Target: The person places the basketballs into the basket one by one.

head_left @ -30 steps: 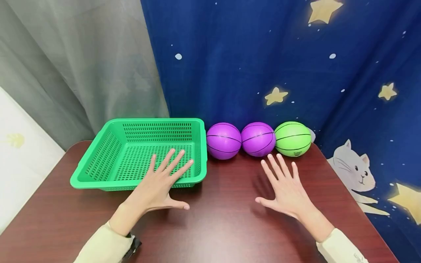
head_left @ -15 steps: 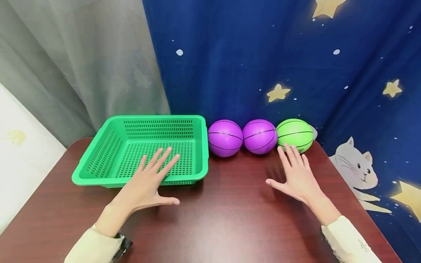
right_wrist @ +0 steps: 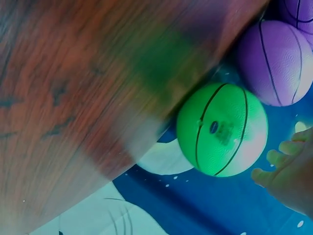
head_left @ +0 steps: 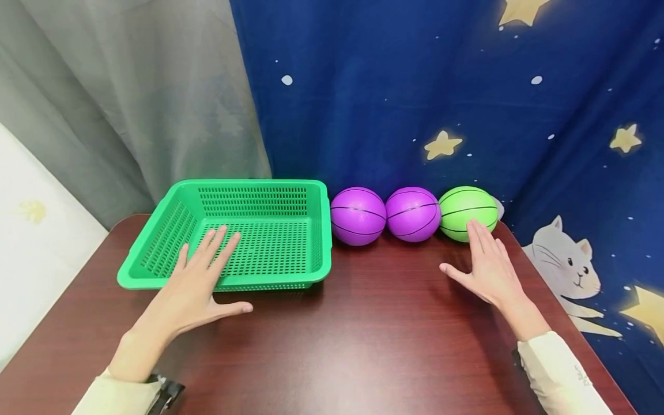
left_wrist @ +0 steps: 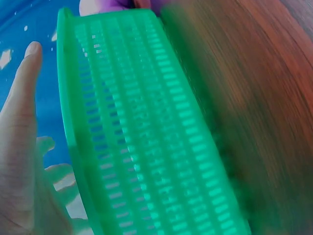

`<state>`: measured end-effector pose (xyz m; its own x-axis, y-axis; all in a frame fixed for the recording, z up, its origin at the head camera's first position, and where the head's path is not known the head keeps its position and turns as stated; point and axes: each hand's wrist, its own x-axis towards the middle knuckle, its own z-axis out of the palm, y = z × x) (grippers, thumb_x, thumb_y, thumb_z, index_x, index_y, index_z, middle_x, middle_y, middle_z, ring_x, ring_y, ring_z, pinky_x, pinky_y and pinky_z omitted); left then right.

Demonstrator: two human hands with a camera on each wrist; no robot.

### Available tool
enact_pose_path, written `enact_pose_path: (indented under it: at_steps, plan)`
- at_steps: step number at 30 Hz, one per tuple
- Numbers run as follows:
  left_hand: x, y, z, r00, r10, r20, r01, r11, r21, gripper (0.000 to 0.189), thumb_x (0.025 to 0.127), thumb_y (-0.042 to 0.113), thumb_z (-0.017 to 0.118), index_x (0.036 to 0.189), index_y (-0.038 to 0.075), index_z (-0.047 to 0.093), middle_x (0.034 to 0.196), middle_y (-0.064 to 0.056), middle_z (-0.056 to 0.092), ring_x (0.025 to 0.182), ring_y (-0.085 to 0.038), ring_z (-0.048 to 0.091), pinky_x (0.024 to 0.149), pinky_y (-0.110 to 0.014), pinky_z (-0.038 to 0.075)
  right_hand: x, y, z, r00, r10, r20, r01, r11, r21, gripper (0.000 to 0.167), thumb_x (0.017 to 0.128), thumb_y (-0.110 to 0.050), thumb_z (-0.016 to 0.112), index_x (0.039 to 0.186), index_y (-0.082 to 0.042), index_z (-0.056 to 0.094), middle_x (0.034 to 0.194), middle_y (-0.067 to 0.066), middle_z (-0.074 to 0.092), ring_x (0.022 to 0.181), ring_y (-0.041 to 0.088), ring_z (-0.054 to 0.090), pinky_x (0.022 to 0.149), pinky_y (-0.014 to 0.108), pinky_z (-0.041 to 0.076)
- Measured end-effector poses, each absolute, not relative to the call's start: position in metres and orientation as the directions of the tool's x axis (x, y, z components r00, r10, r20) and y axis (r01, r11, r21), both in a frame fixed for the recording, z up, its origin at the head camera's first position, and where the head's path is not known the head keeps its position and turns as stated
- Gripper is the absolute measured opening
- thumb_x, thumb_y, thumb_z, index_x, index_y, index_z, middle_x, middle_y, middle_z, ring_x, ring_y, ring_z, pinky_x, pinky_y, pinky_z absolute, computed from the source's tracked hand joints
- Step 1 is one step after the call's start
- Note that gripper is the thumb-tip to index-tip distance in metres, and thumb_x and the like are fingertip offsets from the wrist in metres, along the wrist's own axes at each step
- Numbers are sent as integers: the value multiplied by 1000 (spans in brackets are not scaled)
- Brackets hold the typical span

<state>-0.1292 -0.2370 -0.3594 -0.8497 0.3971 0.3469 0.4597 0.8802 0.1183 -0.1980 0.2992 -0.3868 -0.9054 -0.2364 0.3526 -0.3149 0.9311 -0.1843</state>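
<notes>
A green perforated plastic basket (head_left: 223,282) stands at the back left of the table, with nothing in it. My left hand (head_left: 189,291) is spread over the basket's front rim, fingers straight and thumb out to the right; in the left wrist view its thumb (left_wrist: 22,93) shows beside the basket wall (left_wrist: 142,122). Right of the basket sit two purple balls (head_left: 358,216) with black lines, then a green ball (head_left: 468,213). My right hand (head_left: 490,271) reaches toward the green ball with straight fingers. In the right wrist view the fingertips stand apart from the green ball (right_wrist: 222,129).
The dark red-brown wooden table (head_left: 353,340) has its right edge just beyond my right arm. Behind it hang a grey curtain (head_left: 176,92) and a blue curtain (head_left: 358,104) with stars and a printed cat (head_left: 565,262). The balls stand close to the blue curtain.
My left hand has moved left along the basket's front. My right hand has moved right and forward, from before the middle purple ball to the green ball. Basket and balls rest in place.
</notes>
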Motion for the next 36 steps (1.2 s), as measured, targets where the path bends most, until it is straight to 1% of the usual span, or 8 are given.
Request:
enact_pose_path:
  at_steps: [5,9,13,19,23,26,32,36]
  plan:
    - [-124,-252,-360,-859,352,372,425,895,133,121,64,70,68,151,15,2,155,-7,6,140,-25,5,107,-57,0,-206,308,-386,-896,-212,390,-312,926,-214,100,78,-53,66,147,0,15,147,23,21,136,35,17,107,55,11]
    - [-121,-265,-363,-879,312,360,388,908,160,121,65,66,70,151,16,1,155,-6,2,140,-27,-2,104,-62,-4,-211,313,-384,-884,-191,428,-304,928,-215,99,78,-50,67,146,3,17,146,25,21,135,39,17,106,57,14]
    - [-119,-282,-363,-897,243,370,335,919,208,119,68,60,72,151,16,0,155,-8,1,140,-28,-2,100,-66,-6,-215,317,-384,-893,-147,426,-268,933,-240,98,80,-50,64,146,4,15,147,25,18,135,43,13,105,60,12]
    - [-115,-309,-366,-924,115,365,223,937,267,120,70,55,72,149,8,-5,153,-16,-6,139,-32,-8,96,-70,-10,-225,322,-386,-900,-61,432,-223,915,-336,99,81,-49,64,147,2,11,148,27,17,135,42,13,104,61,11]
    - [-112,-323,-374,-941,40,335,152,936,316,125,69,54,74,148,6,-9,152,-17,-12,138,-32,-13,94,-69,-14,-235,325,-385,-877,-18,481,-239,884,-403,97,79,-43,69,147,-1,15,146,27,22,134,41,18,104,60,16]
    - [-109,-331,-380,-947,0,322,117,932,343,127,68,53,76,147,5,-10,152,-17,-15,138,-31,-14,94,-68,-15,-242,326,-384,-883,22,468,-216,867,-449,96,80,-43,68,147,-1,14,147,27,19,135,40,18,105,58,16]
    - [-107,-342,-387,-958,-40,285,79,915,396,123,72,49,74,146,2,-12,150,-20,-17,137,-38,-11,96,-70,-8,-249,327,-380,-910,88,406,-142,852,-503,98,82,-45,65,146,3,10,148,27,13,136,41,12,107,55,13]
    - [-107,-348,-389,-972,-36,231,86,863,497,118,79,41,72,144,1,-17,149,-25,-14,135,-45,-2,97,-69,5,-255,327,-378,-923,115,368,-104,845,-524,101,82,-47,64,146,6,6,149,28,8,136,42,9,108,54,12]
